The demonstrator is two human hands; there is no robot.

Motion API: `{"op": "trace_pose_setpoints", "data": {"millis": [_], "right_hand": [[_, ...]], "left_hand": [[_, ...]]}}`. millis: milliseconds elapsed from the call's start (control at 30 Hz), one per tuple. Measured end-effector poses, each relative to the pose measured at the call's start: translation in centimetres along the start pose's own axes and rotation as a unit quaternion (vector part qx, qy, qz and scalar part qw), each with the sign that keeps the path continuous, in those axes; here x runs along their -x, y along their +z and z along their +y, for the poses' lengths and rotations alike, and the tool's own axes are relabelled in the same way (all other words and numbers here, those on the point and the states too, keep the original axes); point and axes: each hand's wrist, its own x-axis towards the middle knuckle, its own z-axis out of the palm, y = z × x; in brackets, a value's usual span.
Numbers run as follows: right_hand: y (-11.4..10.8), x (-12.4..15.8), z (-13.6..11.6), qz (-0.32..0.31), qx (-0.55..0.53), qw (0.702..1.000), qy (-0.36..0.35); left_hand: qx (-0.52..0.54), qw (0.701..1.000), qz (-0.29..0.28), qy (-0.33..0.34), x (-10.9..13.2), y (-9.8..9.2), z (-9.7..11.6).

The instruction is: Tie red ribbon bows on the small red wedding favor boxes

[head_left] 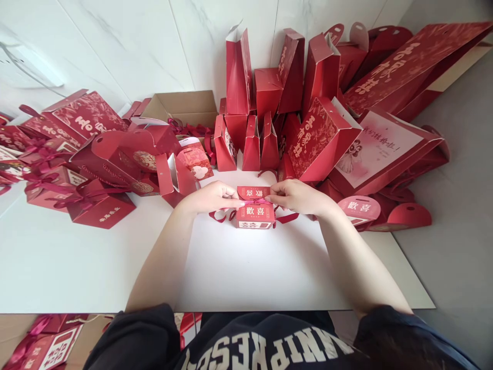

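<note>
A small red gift box with pale lettering stands on the white table in front of me. A dark pink ribbon runs across its top, knotted or crossed at the middle, and its loose ends trail on the table at both sides. My left hand pinches the ribbon at the box's left edge, thumb against fingers. From the other side my right hand pinches the ribbon near the right edge. Both hands rest close against the box.
Red paper bags and boxes crowd the table's back and right side. Ribbon-tied boxes are grouped at the left. An open cardboard box stands against the marbled wall. Below the front edge, another box shows at lower left.
</note>
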Motion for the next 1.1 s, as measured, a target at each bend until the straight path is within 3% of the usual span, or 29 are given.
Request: {"op": "trace_pose_setpoints", "data": {"millis": [133, 300, 400, 500, 700, 867, 1100], "right_hand": [[0.0, 0.1, -0.2, 0.002, -0.006, 1.000, 0.023], [0.0, 0.2, -0.4, -0.006, -0.029, 0.999, 0.031], [0.0, 0.2, -0.4, -0.011, -0.041, 0.998, 0.034], [0.1, 0.1, -0.3, -0.012, -0.050, 0.998, 0.036], [0.0, 0.1, -0.3, -0.009, -0.050, 0.998, 0.026], [-0.1, 0.2, -0.5, -0.018, -0.060, 0.998, 0.032], [0.0, 0.1, -0.4, -0.016, -0.050, 0.998, 0.030]], "left_hand": [[0.007, 0.997, -0.066, 0.047, 0.2, -0.4, -0.2], [0.003, 0.987, 0.012, 0.160, -0.3, 0.2, 0.0], [0.051, 0.981, -0.008, 0.185, -0.7, 0.8, 0.2], [0.079, 0.979, -0.032, 0.183, -1.1, 1.2, 0.2], [0.100, 0.987, 0.009, 0.124, -1.7, 1.4, -0.4], [0.159, 0.980, -0.002, 0.121, -1.8, 1.7, -0.2], [0.161, 0.981, 0.037, 0.097, -1.8, 1.8, 0.2]]}}
